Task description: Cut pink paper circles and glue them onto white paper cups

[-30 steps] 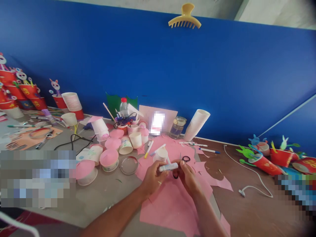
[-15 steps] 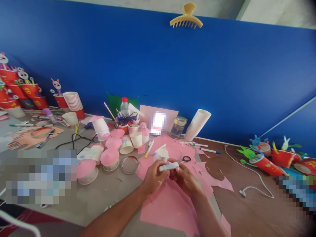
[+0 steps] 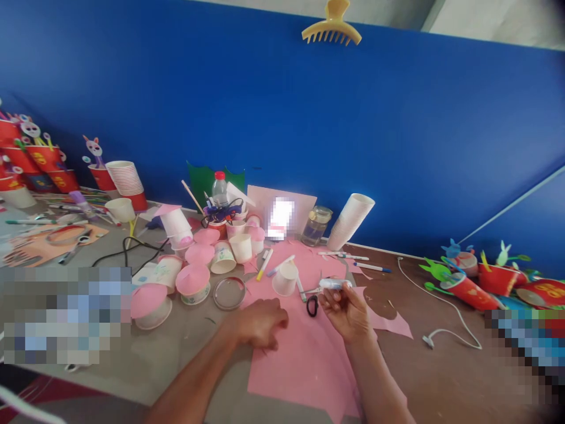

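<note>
My right hand holds a small white tube, which looks like glue, between thumb and fingers, palm turned up. My left hand is over the left edge of the pink paper, back up and fingers curled down. Whatever its fingers hold, if anything, is hidden. Beyond the hands a white paper cup stands upside down on the paper. Between the hands lie scissors with a black handle, close to the right fingers.
A roll of tape and pink-topped cups stand to the left. Behind are a glass jar, a leaning cup stack and a lit phone. A white cable and decorated red cups are at right.
My hands have parted: the right moved right with the tube, the left moved down and left off it. The scissors now lie further left and nearer me.
</note>
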The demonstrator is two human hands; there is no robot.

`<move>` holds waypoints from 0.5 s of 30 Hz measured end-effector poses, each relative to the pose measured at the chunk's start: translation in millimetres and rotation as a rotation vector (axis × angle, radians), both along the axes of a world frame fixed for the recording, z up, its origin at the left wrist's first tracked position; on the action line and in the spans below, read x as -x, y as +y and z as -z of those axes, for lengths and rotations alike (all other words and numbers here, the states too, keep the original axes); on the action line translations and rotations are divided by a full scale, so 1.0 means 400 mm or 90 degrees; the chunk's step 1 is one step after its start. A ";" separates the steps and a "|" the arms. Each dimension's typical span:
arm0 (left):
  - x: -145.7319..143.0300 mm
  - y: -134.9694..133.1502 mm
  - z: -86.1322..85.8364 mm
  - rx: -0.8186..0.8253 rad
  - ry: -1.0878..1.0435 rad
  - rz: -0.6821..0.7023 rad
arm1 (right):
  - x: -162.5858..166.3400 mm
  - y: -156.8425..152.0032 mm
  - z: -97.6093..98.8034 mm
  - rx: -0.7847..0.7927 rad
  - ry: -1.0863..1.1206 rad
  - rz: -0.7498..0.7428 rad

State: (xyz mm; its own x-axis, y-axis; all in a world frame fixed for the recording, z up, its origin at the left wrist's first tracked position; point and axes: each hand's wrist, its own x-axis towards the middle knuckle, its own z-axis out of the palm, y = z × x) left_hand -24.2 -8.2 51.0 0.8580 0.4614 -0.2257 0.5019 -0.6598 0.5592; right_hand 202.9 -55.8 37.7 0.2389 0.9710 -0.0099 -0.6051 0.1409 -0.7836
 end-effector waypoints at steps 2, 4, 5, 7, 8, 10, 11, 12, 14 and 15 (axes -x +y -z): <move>-0.009 -0.012 -0.001 -0.052 0.030 0.012 | 0.009 0.001 0.002 0.013 0.011 -0.011; -0.021 -0.024 0.003 -0.090 0.018 0.016 | 0.019 0.001 0.001 0.022 0.011 -0.022; -0.027 -0.029 0.007 -0.109 0.006 0.015 | 0.023 0.001 0.001 0.025 0.008 -0.028; -0.037 -0.036 0.017 -0.144 -0.020 0.010 | 0.031 -0.001 0.001 0.026 -0.001 -0.035; -0.042 -0.039 0.022 -0.160 -0.030 0.008 | 0.035 -0.002 0.001 0.024 -0.007 -0.037; -0.050 -0.041 0.035 -0.185 -0.045 0.000 | 0.041 -0.004 0.002 0.023 -0.017 -0.036; -0.053 -0.041 0.041 -0.194 -0.051 -0.005 | 0.043 -0.006 0.003 0.027 -0.019 -0.036; -0.056 -0.041 0.046 -0.201 -0.055 -0.010 | 0.045 -0.007 0.003 0.032 -0.020 -0.037; -0.061 -0.038 0.054 -0.205 -0.063 -0.025 | 0.048 -0.009 0.000 0.039 -0.022 -0.044; -0.062 -0.035 0.056 -0.203 -0.065 -0.033 | 0.048 -0.009 -0.003 0.036 -0.025 -0.055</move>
State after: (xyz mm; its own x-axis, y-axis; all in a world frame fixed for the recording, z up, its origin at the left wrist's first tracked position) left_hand 0.7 -22.2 28.6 0.8426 0.5381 0.0219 0.4913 -0.7847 0.3780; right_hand 183.6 -59.4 38.9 0.1549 0.9862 -0.0576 -0.5820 0.0440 -0.8120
